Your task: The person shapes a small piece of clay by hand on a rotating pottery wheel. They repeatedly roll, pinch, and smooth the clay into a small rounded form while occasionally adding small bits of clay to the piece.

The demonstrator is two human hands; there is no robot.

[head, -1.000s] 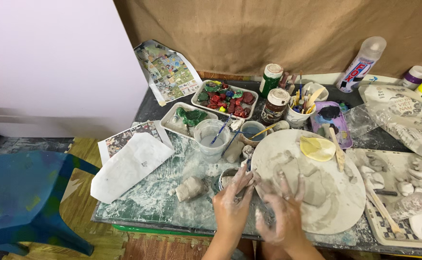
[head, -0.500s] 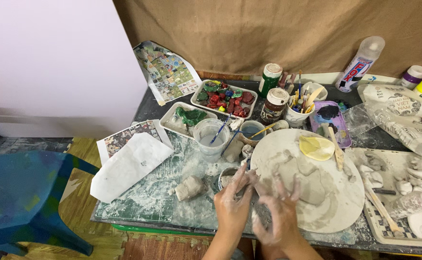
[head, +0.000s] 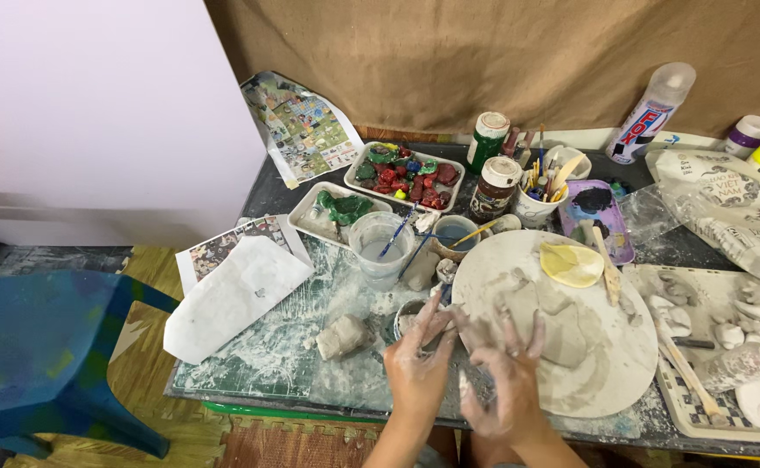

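Work table: dark top, smeared with clay dust, set against a brown cloth backdrop.
Blue plastic chair: on the floor, left of the table.
Round board: clay-coated, near right of centre; carries a flattened grey clay slab and a yellow sponge at its far edge.
White paper sheet: near left.
Tray of red and green clay pieces: far centre.
Clear water cup: holds a brush.
Left hand: clay-smeared, fingers spread, tips at the board's left edge, holding nothing.
Right hand: fingers spread wide, pressing on the slab's near left part.
Small clay lump: left of the hands.
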